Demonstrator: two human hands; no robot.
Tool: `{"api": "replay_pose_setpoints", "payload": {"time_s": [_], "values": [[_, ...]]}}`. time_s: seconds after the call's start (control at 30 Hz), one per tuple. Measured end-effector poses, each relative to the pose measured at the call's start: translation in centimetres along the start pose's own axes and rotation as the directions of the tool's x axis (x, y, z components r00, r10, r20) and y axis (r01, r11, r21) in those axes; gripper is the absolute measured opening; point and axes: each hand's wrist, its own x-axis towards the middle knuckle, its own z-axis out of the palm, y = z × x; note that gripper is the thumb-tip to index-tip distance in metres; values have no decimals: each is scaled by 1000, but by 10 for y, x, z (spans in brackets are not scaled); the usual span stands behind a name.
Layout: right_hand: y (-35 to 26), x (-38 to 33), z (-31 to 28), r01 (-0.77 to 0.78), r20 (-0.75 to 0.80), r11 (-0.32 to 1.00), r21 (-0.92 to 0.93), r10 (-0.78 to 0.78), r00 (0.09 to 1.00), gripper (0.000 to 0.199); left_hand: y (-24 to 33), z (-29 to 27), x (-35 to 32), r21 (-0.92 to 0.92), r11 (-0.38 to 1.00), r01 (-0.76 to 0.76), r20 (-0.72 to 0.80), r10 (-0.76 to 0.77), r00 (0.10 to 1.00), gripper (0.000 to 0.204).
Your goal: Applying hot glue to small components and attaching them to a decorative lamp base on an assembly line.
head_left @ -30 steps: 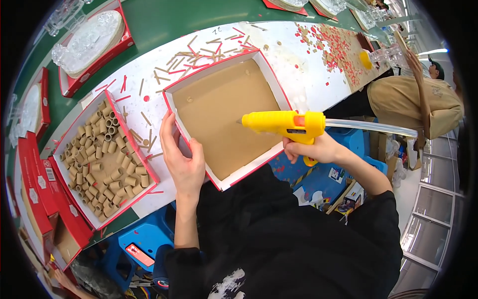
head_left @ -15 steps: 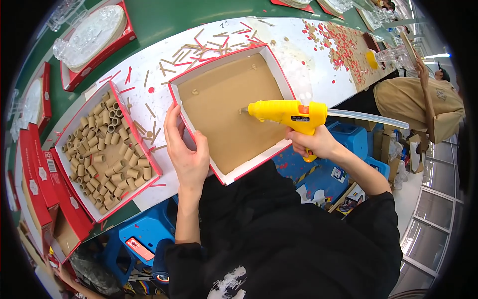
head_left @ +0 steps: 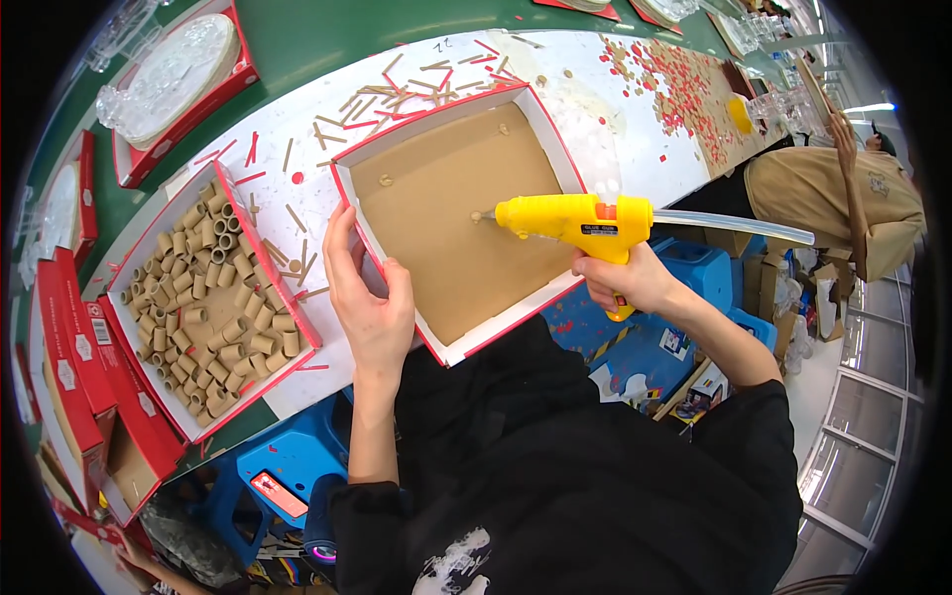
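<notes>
A shallow square cardboard box [head_left: 436,248] with red outer edges and white inner walls lies before me, its open side up. My left hand [head_left: 372,297] grips its left wall, thumb over the rim and fingers outside. In my right hand [head_left: 630,283] is a yellow glue gun [head_left: 565,218], with a long clear glue stick [head_left: 744,226] sticking out of its back. The gun's nozzle points left and meets the box's brown floor near the middle, at a small glue blob [head_left: 476,218]. Two more glue rings [head_left: 386,180] show near the far side of the floor.
On the left stands a red-edged box [head_left: 263,288] full of short cardboard tubes [head_left: 203,317]. Cardboard and red strips [head_left: 397,94] lie beyond my box, and red and brown bits [head_left: 684,99] litter the far right. A person in tan [head_left: 833,203] works at the right. Blue stools [head_left: 288,461] stand below.
A round glue blob has formed under the nozzle, where only a small smear showed before. The gun has shifted very slightly; my left hand keeps its hold on the box.
</notes>
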Motion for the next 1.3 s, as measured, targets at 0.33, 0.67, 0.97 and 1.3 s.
{"api": "replay_pose_setpoints", "payload": {"time_s": [0.33, 0.67, 0.97, 1.3], "values": [[0, -23, 3, 143, 259, 990, 4, -139, 956, 36, 3, -2, 0, 5, 1000, 0, -3, 0, 1000, 55], [12, -20, 28, -109, 316, 989, -101, 135, 939, 27, 0, -1, 2, 16, 1000, -22, -6, 22, 1000, 53], [22, -22, 32, -145, 257, 989, -4, 141, 956, 16, -1, -1, 1, 11, 1000, -30, -8, 30, 1000, 53], [26, -23, 31, -159, 251, 987, 2, 154, 956, 20, -5, -1, -2, 4, 1000, -20, -7, 20, 1000, 54]]}}
